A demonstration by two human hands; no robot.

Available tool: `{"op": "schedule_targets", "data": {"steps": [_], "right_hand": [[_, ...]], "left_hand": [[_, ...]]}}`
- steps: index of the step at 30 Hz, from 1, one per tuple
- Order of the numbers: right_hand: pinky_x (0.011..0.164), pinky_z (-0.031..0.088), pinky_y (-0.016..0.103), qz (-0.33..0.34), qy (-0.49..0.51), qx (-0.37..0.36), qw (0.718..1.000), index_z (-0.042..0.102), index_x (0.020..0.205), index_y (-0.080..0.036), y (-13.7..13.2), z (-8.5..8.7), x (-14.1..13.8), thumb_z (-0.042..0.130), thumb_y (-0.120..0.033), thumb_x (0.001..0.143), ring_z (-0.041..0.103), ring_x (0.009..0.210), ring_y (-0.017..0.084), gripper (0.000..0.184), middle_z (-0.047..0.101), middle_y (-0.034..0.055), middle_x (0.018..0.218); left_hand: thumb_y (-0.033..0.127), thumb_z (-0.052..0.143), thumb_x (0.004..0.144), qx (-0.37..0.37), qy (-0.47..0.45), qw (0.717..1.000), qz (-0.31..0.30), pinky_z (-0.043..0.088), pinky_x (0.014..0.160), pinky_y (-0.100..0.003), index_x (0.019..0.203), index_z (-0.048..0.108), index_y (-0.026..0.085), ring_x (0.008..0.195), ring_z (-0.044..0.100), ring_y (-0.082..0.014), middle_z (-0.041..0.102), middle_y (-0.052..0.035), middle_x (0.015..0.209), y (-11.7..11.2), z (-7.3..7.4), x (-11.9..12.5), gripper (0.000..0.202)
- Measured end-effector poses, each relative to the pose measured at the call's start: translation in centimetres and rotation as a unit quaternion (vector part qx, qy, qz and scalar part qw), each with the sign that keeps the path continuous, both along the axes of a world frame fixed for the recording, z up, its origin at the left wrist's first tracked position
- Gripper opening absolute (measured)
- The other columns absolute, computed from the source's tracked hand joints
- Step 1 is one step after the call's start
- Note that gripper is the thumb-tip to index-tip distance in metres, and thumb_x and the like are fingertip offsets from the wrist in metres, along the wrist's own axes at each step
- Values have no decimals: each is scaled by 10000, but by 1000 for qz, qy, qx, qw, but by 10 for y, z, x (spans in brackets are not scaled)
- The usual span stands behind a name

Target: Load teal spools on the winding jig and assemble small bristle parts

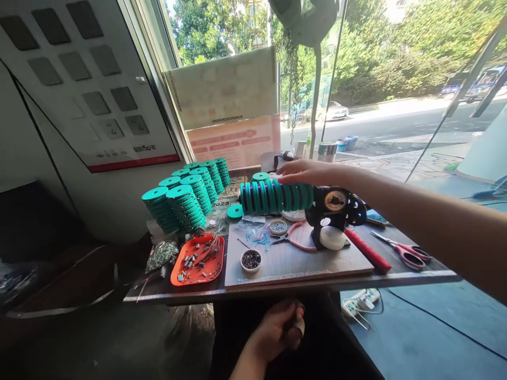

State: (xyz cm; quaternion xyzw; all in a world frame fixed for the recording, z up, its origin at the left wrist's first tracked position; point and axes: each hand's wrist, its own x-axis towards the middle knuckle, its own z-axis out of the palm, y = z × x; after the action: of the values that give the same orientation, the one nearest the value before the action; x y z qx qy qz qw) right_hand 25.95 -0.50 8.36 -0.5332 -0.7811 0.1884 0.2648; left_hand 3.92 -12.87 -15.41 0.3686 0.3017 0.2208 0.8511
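My right hand reaches across the table and rests palm down, fingers stretched out, on top of a horizontal row of teal spools. That row sits on the shaft of a black winding device with a round dial. My left hand is below the table's front edge, fingers curled around a small pale object I cannot make out. Stacks of teal spools lean at the table's back left, and a single teal spool lies flat beside them.
An orange tray of small parts, two small bowls of beads, pink pliers, a red-handled tool and scissors lie on the table. Glass windows stand behind. A power strip lies on the floor.
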Motion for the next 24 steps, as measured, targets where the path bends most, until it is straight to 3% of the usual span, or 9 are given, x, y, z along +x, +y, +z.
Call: {"op": "schedule_targets", "data": {"steps": [2, 6, 10, 14, 19, 24], "right_hand": [[790, 469, 386, -51, 17, 56, 997, 582, 1091, -126, -15, -3, 14, 485, -587, 738, 585, 909, 236, 589, 606, 119, 1044], [879, 411, 447, -144, 33, 153, 977, 551, 1100, -115, -55, -22, 46, 432, -585, 780, 528, 1038, 274, 582, 562, 145, 1141], [912, 389, 463, -128, -11, 178, 976, 451, 1247, -148, -79, -40, 47, 529, -553, 754, 484, 1104, 281, 643, 487, 138, 1256], [1027, 248, 469, -68, -73, 203, 974, 426, 1294, -163, -67, -37, 25, 608, -497, 714, 374, 1215, 280, 694, 439, 109, 1321], [866, 428, 410, -25, -100, 147, 984, 525, 1209, -151, -38, -22, 19, 550, -483, 759, 544, 1039, 261, 560, 586, 124, 1145], [888, 439, 359, -44, -79, 130, 987, 493, 1240, -187, -44, -20, 27, 551, -517, 728, 533, 1082, 240, 612, 551, 89, 1218]], "left_hand": [[559, 659, 600, 5, 9, 1000, 12, 160, 372, -201, 694, 464, 160, 352, 258, -36, 377, 70, 438, 0, 0, 2, 454], [585, 672, 555, 15, 28, 999, 24, 151, 374, -211, 673, 476, 160, 339, 234, -36, 348, 77, 416, -1, 4, 5, 482], [526, 652, 636, 39, 46, 998, 32, 131, 405, -212, 678, 523, 127, 390, 279, -36, 368, 50, 477, -4, 14, 5, 421], [504, 642, 665, 62, 70, 995, 46, 117, 418, -221, 677, 536, 119, 424, 259, -39, 370, 37, 521, -6, 19, 4, 399], [528, 553, 752, 95, 96, 988, 77, 238, 472, -208, 714, 562, 136, 462, 274, -56, 382, 36, 525, -6, 24, 1, 393], [497, 585, 743, 112, 102, 986, 64, 269, 511, -205, 726, 569, 131, 501, 313, -62, 419, 22, 574, -4, 28, 3, 367]]}}
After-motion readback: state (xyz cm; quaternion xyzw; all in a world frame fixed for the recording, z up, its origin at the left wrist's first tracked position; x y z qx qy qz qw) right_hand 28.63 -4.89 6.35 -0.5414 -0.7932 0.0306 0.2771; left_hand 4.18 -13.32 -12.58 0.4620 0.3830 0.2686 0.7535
